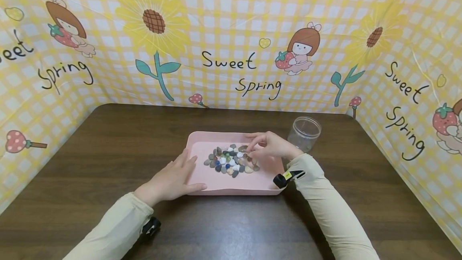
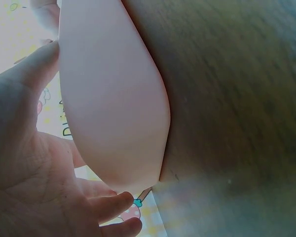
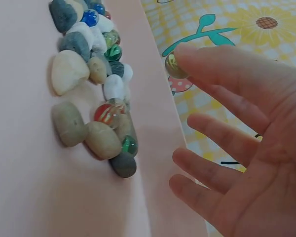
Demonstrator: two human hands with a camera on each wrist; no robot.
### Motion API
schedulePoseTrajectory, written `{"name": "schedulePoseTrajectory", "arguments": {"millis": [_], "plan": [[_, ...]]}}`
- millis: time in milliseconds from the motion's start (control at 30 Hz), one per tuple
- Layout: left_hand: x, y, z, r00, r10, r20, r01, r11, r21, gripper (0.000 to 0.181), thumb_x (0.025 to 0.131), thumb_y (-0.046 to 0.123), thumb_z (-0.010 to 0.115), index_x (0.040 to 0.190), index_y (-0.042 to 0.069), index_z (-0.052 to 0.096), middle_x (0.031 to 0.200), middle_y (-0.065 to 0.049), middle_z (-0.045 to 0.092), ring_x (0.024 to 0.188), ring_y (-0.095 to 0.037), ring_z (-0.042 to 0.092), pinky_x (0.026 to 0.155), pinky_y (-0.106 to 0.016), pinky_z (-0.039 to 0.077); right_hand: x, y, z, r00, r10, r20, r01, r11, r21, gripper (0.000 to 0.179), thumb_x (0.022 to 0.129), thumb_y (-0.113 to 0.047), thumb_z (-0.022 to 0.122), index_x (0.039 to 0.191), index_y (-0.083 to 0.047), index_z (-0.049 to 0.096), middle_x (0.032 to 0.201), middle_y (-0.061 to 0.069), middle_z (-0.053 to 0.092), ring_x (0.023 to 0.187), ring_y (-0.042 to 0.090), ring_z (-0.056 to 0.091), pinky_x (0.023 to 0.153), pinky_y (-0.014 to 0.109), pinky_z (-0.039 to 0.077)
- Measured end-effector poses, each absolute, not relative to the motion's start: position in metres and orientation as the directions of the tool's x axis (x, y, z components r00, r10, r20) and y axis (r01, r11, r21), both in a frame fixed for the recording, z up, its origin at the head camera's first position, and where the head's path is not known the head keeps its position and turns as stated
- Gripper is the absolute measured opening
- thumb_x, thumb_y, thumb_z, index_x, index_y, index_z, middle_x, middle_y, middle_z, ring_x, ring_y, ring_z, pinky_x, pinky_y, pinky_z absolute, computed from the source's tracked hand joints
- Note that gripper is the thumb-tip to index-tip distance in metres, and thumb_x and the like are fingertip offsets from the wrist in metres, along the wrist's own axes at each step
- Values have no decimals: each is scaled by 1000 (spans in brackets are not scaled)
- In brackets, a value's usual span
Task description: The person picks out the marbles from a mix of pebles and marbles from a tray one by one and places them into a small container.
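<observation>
A pink tray [image 1: 213,180] holds a heap of grey, white and tan pebbles [image 1: 235,167] mixed with coloured glass marbles [image 3: 107,114]. Over the right part of the heap is my right hand [image 1: 268,145]. Its thumb and index finger pinch a clear marble with a yellowish swirl [image 3: 174,66], lifted above the pebbles, while the other fingers spread loosely. My left hand [image 1: 169,179] rests at the tray's left near corner, with its thumb along the near rim and its fingers fairly straight at the left rim.
A clear round jar [image 1: 304,133] without a lid stands just beyond the tray's right far corner. Brown wood-grain tabletop [image 1: 119,143] surrounds the tray. A yellow checked cloth [image 1: 223,23] with flower prints hangs behind and at both sides.
</observation>
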State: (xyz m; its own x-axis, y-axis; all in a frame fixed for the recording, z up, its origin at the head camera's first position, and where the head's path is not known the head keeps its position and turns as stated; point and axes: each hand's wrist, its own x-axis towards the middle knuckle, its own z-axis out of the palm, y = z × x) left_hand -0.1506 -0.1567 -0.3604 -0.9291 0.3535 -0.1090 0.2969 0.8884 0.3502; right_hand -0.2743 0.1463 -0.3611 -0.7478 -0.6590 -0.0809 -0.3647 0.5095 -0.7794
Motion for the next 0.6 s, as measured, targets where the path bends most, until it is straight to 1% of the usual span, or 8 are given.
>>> {"name": "schedulePoseTrajectory", "arguments": {"millis": [200, 333, 600], "plan": [[-151, -157, -361, -929, 354, -105, 299, 888, 350, 90, 82, 60, 57, 143, -1, 32, 153, -30, 12, 138, -45, 24, 107, -59, 29, -273, 147, -355, -750, -658, -67, -362, 493, -791, 16, 81, -16, 72, 94, -7, 73, 145, 11, 43, 138, 27, 36, 112, 50, 28], [-151, -158, -362, -930, 353, -103, 298, 889, 348, 89, 82, 59, 58, 143, -1, 32, 153, -30, 12, 138, -45, 24, 107, -59, 29, -273, 149, -352, -749, -660, -49, -361, 470, -805, 18, 81, -15, 72, 95, -4, 72, 145, 12, 44, 138, 27, 36, 112, 49, 29], [-152, -158, -362, -932, 348, -107, 294, 893, 341, 89, 82, 59, 58, 143, -1, 32, 153, -30, 13, 138, -46, 25, 107, -59, 29, -274, 156, -348, -756, -654, -39, -358, 462, -811, 20, 81, -16, 72, 97, -4, 72, 144, 9, 46, 138, 25, 37, 112, 45, 31]]}}
